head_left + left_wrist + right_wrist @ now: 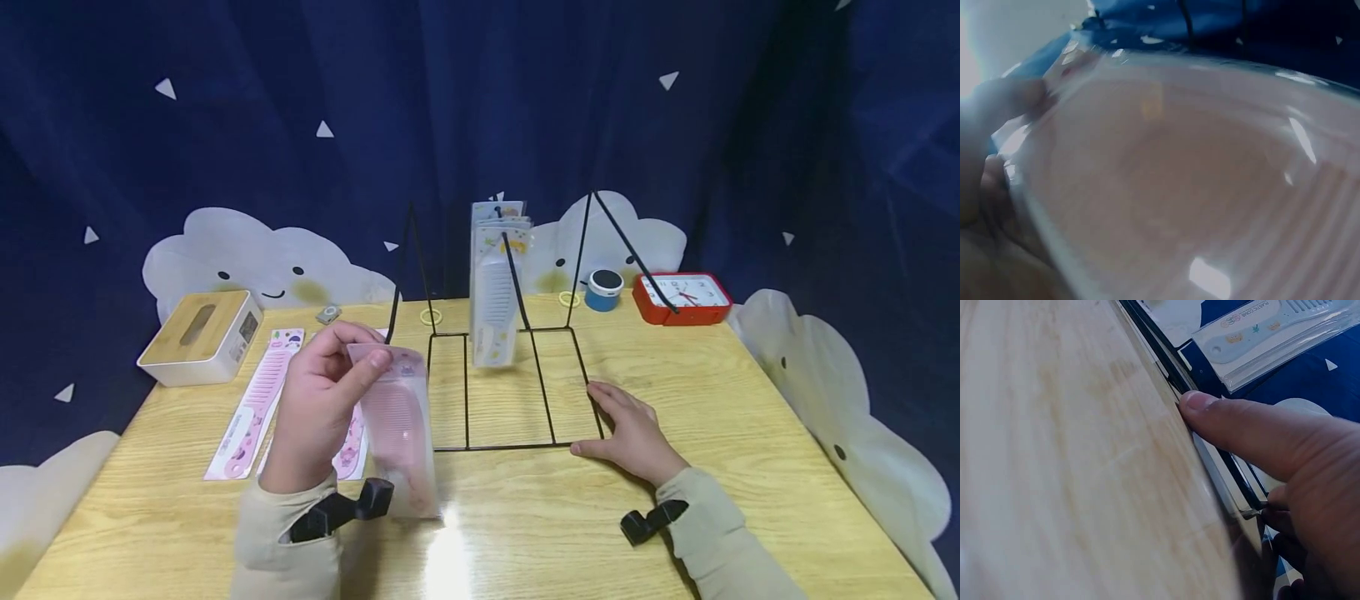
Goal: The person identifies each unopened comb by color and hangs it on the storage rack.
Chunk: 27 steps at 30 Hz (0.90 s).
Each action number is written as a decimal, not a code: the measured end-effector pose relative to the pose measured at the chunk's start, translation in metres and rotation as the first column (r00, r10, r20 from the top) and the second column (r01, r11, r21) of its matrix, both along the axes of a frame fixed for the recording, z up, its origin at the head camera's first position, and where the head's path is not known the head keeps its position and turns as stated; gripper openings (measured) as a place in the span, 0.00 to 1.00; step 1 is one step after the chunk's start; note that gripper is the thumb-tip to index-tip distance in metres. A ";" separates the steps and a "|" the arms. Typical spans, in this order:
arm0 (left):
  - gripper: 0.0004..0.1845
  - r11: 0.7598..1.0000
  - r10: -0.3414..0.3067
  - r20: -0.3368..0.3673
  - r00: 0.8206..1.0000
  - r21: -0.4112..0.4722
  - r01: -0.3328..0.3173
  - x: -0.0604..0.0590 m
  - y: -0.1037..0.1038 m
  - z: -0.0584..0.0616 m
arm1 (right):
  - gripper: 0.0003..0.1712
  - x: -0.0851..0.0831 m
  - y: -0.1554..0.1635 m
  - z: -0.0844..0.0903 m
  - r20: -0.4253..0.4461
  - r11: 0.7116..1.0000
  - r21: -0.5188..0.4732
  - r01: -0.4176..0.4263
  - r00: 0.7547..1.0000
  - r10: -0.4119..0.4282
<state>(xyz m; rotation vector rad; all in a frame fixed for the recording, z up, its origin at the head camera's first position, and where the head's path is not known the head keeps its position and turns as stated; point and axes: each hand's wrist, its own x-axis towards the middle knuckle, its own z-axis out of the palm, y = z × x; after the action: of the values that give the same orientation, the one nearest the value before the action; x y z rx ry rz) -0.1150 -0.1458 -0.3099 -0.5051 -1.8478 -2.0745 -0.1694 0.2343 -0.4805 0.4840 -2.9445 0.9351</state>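
Observation:
My left hand (366,354) pinches the top of a pink comb in a clear packet (399,429) and holds it upright above the table, left of a black wire rack (517,446). That packet (1197,187) fills the left wrist view, with a fingertip (997,106) at its edge. My right hand (603,417) lies flat on the table, its fingers against the rack's front right corner. In the right wrist view the thumb (1254,425) presses along the rack's wire (1163,359). Packets of white combs (495,287) hang on the rack's sloping hook; one white comb packet (1272,331) shows there too.
Two more pink comb packets (255,400) lie flat at the left. A wood-topped white tissue box (202,333) stands at the far left. A blue speaker (603,289) and a red clock (682,297) sit at the back right. Yellow rings (431,317) lie behind the rack.

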 end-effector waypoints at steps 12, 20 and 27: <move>0.03 0.985 -0.017 -0.072 0.997 0.171 0.029 -0.001 0.015 -0.002 | 0.63 0.001 0.000 0.002 0.005 1.000 -0.003 0.009 1.000 -0.009; 0.07 0.979 -0.039 -0.096 0.995 0.195 0.057 -0.001 0.017 -0.003 | 0.62 0.003 -0.001 0.004 0.000 1.000 0.007 0.010 1.000 -0.010; 0.03 0.982 -0.010 -0.071 0.997 0.188 0.023 -0.001 0.018 0.000 | 0.62 0.003 -0.001 0.004 -0.005 1.000 0.006 0.009 1.000 -0.009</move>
<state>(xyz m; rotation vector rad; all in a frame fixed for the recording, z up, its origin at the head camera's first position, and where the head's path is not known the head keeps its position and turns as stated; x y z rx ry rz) -0.1156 -0.1279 -0.3101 -0.5381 -1.5928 -2.1858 -0.1668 0.2332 -0.4763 0.4723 -2.9434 0.9239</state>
